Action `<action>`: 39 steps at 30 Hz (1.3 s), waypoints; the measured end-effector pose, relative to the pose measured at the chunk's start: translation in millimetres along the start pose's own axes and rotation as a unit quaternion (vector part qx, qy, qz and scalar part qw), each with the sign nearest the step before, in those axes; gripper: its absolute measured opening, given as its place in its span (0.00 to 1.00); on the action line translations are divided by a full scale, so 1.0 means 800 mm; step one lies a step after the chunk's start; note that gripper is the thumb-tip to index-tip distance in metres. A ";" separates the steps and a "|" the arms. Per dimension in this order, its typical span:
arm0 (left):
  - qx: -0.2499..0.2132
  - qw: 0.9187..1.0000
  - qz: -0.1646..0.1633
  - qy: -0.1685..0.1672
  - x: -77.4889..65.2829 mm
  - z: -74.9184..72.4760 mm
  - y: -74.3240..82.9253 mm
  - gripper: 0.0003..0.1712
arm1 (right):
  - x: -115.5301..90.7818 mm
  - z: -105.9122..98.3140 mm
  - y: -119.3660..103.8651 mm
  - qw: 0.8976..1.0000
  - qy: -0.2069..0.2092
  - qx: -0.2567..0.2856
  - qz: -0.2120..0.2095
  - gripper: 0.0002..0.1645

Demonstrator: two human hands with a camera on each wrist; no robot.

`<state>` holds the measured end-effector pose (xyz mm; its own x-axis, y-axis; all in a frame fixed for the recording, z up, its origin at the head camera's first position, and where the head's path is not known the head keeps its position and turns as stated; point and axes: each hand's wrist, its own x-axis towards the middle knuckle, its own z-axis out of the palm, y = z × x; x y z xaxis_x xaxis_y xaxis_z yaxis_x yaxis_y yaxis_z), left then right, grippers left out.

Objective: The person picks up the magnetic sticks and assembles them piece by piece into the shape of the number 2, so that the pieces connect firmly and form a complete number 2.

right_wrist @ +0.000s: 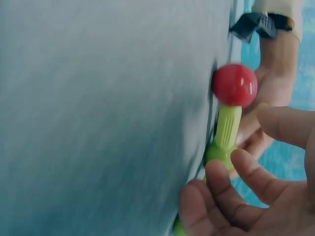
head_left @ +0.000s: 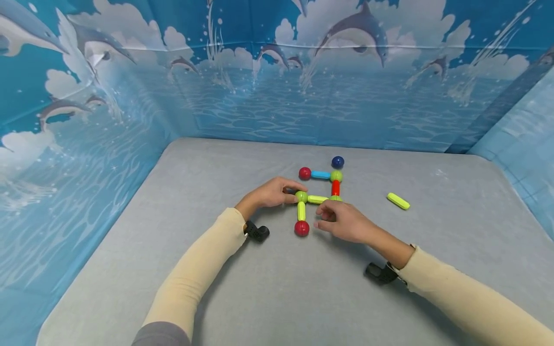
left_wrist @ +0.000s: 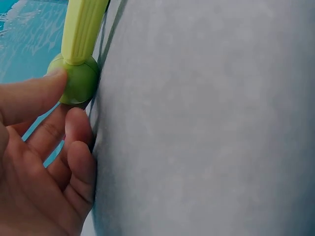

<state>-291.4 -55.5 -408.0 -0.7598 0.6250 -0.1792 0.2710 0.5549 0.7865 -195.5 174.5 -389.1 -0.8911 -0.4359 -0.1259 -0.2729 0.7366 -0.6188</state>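
Note:
My left hand [head_left: 275, 193] pinches a green ball [head_left: 301, 196] between thumb and fingers; the left wrist view shows the thumb against the ball [left_wrist: 81, 81] just below a lime rod [left_wrist: 84, 29]. From that ball one lime rod [head_left: 301, 211] runs toward me to a red ball [head_left: 302, 228], and another [head_left: 318, 199] runs right to a second green ball [head_left: 335, 198], partly hidden by my right hand. My right hand [head_left: 346, 222] hovers right of the near red ball [right_wrist: 235, 84], fingers loosely bent, nothing between thumb and fingertips.
A red rod [head_left: 335, 188] links to a farther green ball [head_left: 336, 176], from which a blue rod [head_left: 321, 175] reaches a red ball [head_left: 305, 173]. Behind sits a dark blue ball [head_left: 338, 162]. One lime rod [head_left: 398, 201] lies apart on the grey table [head_left: 268, 298].

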 end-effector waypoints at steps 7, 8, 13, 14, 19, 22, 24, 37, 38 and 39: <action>-0.008 1.000 -0.001 -0.014 0.003 -0.003 0.001 0.21 | -0.001 -0.013 0.017 1.000 -0.002 0.015 0.012 0.14; -0.009 1.000 0.001 -0.016 0.004 -0.003 0.001 0.22 | 0.000 -0.013 0.018 1.000 -0.001 0.016 0.012 0.14; -0.022 0.999 0.000 -0.023 0.005 -0.004 0.001 0.23 | 0.000 -0.017 0.026 1.000 0.002 0.020 0.000 0.13; -0.025 0.999 0.000 -0.023 0.005 -0.003 0.001 0.23 | 0.000 -0.018 0.027 1.000 0.002 0.022 -0.004 0.12; 0.003 1.000 0.008 0.008 -0.012 0.001 0.000 0.28 | -0.012 -0.025 0.035 0.999 0.000 0.021 -0.024 0.12; 0.039 0.998 0.020 0.055 -0.032 0.007 0.002 0.26 | -0.026 -0.035 0.043 0.999 -0.001 0.019 -0.034 0.12; 0.060 0.994 0.034 0.083 -0.046 0.013 0.005 0.23 | -0.036 -0.044 0.051 0.999 0.002 0.017 -0.038 0.13; 0.180 0.980 0.036 0.073 -0.092 0.062 0.044 0.22 | -0.083 -0.116 0.126 0.984 0.140 -0.111 0.007 0.17; 0.180 0.981 0.028 0.073 -0.091 0.064 0.045 0.23 | -0.083 -0.119 0.132 0.981 0.147 -0.125 0.012 0.18; 0.179 0.981 0.020 0.074 -0.091 0.065 0.046 0.24 | -0.083 -0.121 0.139 0.979 0.150 -0.138 0.021 0.19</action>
<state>-195.7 -51.9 -396.4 -0.8142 0.5789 -0.0444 0.4726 0.7053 0.5284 -202.0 335.1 -374.4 -0.9586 -0.2614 0.1131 -0.2848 0.8798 -0.3806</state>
